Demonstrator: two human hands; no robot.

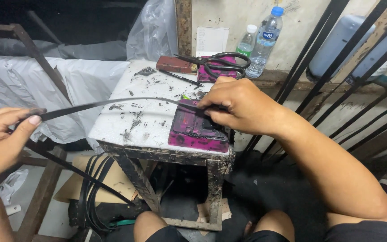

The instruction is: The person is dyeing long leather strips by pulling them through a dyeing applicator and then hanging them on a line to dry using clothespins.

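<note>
A small stained white table (126, 123) stands in front of the seated person, and everything sits around it. The left hand (1, 139), out past the table's left edge, pinches one end of a long, thin black strip (113, 103) between thumb and forefinger. The strip runs across the tabletop to the right hand (238, 105), which is closed over its other end and presses it down onto a magenta block (195, 130) at the table's near right corner. At the far edge of the table lie a dark red flat case (175, 65), a black pen (180, 77) and large black scissors (220, 62) resting on a second magenta pad. Behind the table, two plastic bottles (263, 40) stand on a ledge. More black strips (90, 188) hang below the table's left side.
</note>
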